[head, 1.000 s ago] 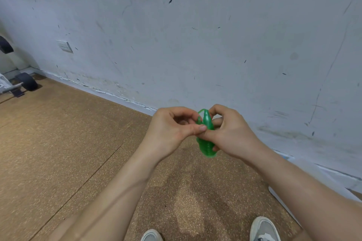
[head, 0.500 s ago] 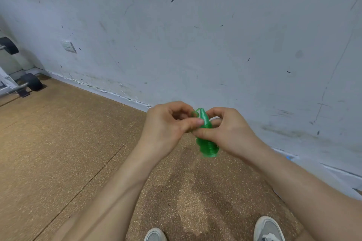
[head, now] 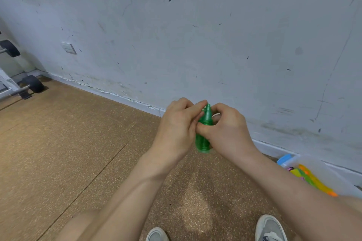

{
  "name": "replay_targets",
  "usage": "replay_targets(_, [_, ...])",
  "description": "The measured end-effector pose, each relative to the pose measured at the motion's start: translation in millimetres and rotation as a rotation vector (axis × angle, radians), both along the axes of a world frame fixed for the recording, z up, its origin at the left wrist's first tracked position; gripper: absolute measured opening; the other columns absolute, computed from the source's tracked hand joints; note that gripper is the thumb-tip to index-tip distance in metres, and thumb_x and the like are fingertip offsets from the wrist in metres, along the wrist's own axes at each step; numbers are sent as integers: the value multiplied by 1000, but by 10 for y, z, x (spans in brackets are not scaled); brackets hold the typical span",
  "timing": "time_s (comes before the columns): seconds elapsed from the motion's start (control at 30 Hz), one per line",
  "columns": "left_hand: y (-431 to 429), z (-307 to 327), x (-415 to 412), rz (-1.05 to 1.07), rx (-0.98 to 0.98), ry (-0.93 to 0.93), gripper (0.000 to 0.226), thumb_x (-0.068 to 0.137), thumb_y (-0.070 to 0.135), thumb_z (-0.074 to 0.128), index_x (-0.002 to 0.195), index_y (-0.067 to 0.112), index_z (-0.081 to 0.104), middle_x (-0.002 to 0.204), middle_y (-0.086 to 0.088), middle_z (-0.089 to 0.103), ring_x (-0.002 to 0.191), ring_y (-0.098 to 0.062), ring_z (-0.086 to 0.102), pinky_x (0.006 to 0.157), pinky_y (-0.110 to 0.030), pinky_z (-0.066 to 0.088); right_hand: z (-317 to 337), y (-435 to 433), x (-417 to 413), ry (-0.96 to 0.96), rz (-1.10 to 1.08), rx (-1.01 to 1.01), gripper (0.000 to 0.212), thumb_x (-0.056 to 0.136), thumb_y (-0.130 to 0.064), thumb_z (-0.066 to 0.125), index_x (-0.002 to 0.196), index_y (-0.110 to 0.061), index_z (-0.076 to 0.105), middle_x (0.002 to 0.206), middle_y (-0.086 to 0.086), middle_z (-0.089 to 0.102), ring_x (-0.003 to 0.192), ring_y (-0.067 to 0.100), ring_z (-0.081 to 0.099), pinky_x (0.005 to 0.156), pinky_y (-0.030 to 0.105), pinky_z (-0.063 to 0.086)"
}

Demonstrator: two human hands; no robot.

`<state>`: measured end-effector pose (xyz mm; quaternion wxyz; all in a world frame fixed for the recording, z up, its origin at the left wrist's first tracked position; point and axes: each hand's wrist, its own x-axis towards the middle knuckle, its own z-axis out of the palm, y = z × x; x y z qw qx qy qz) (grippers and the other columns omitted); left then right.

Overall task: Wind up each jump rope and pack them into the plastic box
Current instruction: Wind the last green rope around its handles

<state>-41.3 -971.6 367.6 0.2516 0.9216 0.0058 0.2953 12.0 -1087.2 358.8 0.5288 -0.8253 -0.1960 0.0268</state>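
By wall (head: 195,45), left hand (head: 176,129), right hand (head: 229,133) grip green jump rope (head: 205,119); plastic box (head: 337,176), seemingly part-filled, right.

Bare forearms stretched forward; left hand (head: 176,123), right hand (head: 229,129) touching, fingers curled round green jump rope (head: 204,143).

Centre of the view: the left hand (head: 177,125) and right hand (head: 229,131) meet side by side above the floor (head: 68,152), in front of the wall (head: 195,35). The jump rope (head: 204,137) is gripped between them, and its lower end pokes out below both. Low on the right, the plastic box (head: 333,170) sits on the floor against the foot of the wall, with other ropes (head: 315,181) lying inside it. Far left, a wheeled machine (head: 33,84) stands by the wall, and a socket (head: 68,47) is on the wall up to its right. Two shoes (head: 269,228) are at the bottom edge, the right one nearer the box.
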Motion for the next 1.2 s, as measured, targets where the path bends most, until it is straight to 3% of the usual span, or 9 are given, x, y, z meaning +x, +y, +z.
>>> replay_targets(0.1, [29,17,-13,-45,-188,81,28,94,13,56,119,18,67,86,3,57,81,-9,53,69,-11,36,-25,-9,27,1,4,6,17,67,-29,72,75,-21,59,64,0,65,63,18,63,60,40,55])
replay_targets(0.27, [31,68,-20,47,-754,51,23,78,0,71,83,23,77,84,4,75,86,-8,70,83,-30,54,-42,17,4,-135,-21,-57,24,71,-37,75,83,-23,61,68,-5,64,66,12,61,59,30,48])
replay_targets(0.4, [30,58,19,162,-796,62,19,69,3,79,70,22,76,68,2,73,71,-14,70,77,-36,57,-77,39,-15,-270,-32,-107,27,75,-36,73,88,-18,57,70,-2,64,67,19,60,61,35,49])
replay_targets(0.5, [24,58,37,205,-879,92,22,66,0,79,67,17,66,54,0,60,56,-16,55,66,-32,49,-87,56,-23,-414,-28,-170,30,79,-35,72,89,-15,53,71,3,63,68,28,59,57,36,42])
replay_targets(0.6, [43,79,40,221,-975,114,23,67,-4,76,73,13,63,57,-7,53,54,-16,47,58,-27,40,-67,47,-41,-532,5,-232,28,82,-33,71,89,-16,50,70,3,60,67,30,57,56,32,31])
replay_targets(0.77, [40,109,29,170,-1173,147,31,73,-8,71,94,14,73,58,-7,52,48,-12,45,52,-23,41,-104,68,-14,-715,-43,-323,34,71,-30,81,83,-13,54,58,1,59,51,27,57,51,25,25])
replay_targets(0.87, [62,96,30,132,-1211,145,22,76,-6,70,89,11,75,59,-4,60,54,-14,46,52,-21,40,-77,49,5,-699,-17,-316,32,75,-33,78,88,-13,56,62,3,62,56,29,59,50,26,29])
replay_targets(1.0, [96,109,27,77,-1191,161,18,79,-2,69,92,10,74,65,-6,65,57,-13,49,53,-19,41,-27,0,15,-461,32,-233,31,79,-41,71,95,-18,56,76,3,66,70,27,61,61,36,47])
replay_targets(1.2, [118,113,59,132,-1159,238,34,74,-7,69,103,12,69,59,-10,62,45,-13,43,47,-21,36,-67,7,-21,-554,58,-305,29,85,-39,66,100,-16,57,81,5,66,78,29,59,60,32,35])
